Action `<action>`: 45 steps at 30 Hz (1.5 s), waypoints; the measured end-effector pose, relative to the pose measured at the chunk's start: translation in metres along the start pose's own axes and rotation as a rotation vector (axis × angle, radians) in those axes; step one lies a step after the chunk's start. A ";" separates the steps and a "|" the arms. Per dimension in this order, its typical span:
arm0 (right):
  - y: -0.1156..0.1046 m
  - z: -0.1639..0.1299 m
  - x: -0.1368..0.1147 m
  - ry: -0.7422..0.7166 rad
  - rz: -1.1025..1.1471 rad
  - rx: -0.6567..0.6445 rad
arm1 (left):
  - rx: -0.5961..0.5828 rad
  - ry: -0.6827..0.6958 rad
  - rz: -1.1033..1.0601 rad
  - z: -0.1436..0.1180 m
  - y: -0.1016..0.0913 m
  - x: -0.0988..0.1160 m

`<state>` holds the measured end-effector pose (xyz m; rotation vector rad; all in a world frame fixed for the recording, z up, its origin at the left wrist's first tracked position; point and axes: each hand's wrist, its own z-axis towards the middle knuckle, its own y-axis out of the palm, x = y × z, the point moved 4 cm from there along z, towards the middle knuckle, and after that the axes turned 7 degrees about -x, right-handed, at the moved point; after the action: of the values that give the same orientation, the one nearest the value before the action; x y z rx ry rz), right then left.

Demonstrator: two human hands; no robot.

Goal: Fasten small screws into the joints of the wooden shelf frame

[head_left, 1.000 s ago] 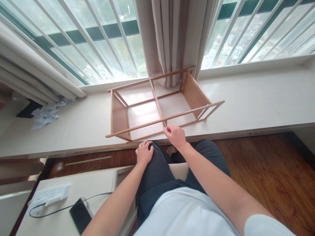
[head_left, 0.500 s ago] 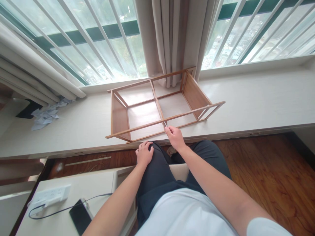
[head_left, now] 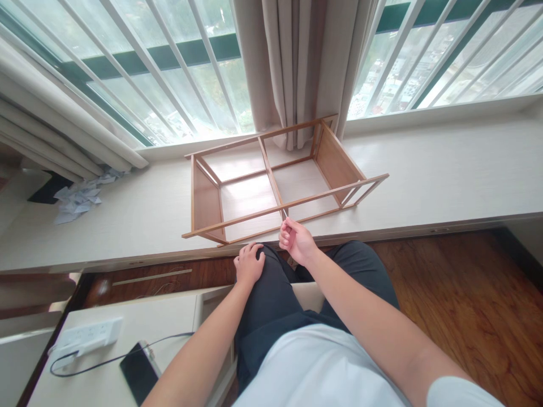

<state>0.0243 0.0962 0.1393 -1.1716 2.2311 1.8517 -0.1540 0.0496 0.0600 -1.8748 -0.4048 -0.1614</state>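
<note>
A wooden rack frame (head_left: pixel 268 169) with a middle crossbar lies on its side on the white window ledge. My right hand (head_left: pixel 298 243) is closed in a pinch on a thin silver tool (head_left: pixel 285 214) that looks like a hex key. The tool's tip meets the rack's near rail where the middle crossbar joins it; the exact fit is too small to make out. On my left knee rests my left hand (head_left: pixel 249 264), open, fingers spread, holding nothing.
Crumpled papers (head_left: pixel 78 202) lie at the ledge's left end. Beside me, a white cabinet top (head_left: pixel 169 314) carries a power strip (head_left: pixel 87 342) and a phone (head_left: pixel 139 373) near a black cable. Curtains (head_left: pixel 292 73) hang behind the rack, touching the ledge area.
My right hand has rotated at the wrist, turning its palm side upward around the silver tool. My left hand and the rack stay where they were.
</note>
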 end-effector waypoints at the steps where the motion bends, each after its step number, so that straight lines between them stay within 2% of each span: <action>1: 0.001 0.000 0.000 0.010 0.023 -0.004 | 0.002 0.002 -0.003 0.000 0.000 0.000; 11: -0.003 0.000 0.003 -0.006 0.033 0.009 | -0.005 -0.007 -0.013 0.001 0.001 0.000; 22: -0.010 -0.004 0.006 -0.107 -0.113 0.052 | 0.006 -0.002 -0.035 0.000 0.000 0.000; 26: -0.034 -0.008 0.005 -0.157 -0.181 0.147 | 0.002 -0.002 -0.030 0.000 -0.001 0.000; 32: -0.096 -0.033 -0.009 -0.192 -0.372 0.307 | -0.011 -0.025 -0.042 -0.001 -0.004 0.002; 34: -0.117 -0.044 -0.016 -0.224 -0.371 0.318 | 0.019 -0.029 -0.066 0.000 -0.007 0.010; 36: -0.138 -0.056 -0.022 -0.243 -0.386 0.343 | 0.069 0.003 -0.112 0.005 -0.011 0.027; 40: -0.173 -0.069 -0.026 -0.224 -0.374 0.461 | 0.133 0.031 -0.219 0.026 -0.017 0.081; 43: -0.183 -0.067 -0.025 -0.216 -0.336 0.471 | 0.140 -0.051 -0.225 0.048 -0.020 0.116; 45: -0.184 -0.062 -0.023 -0.199 -0.349 0.451 | 0.133 -0.105 -0.154 0.063 -0.020 0.130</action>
<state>0.1675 0.0523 0.0133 -1.1389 2.0234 1.1974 -0.0452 0.1401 0.0967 -1.7255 -0.6182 -0.1358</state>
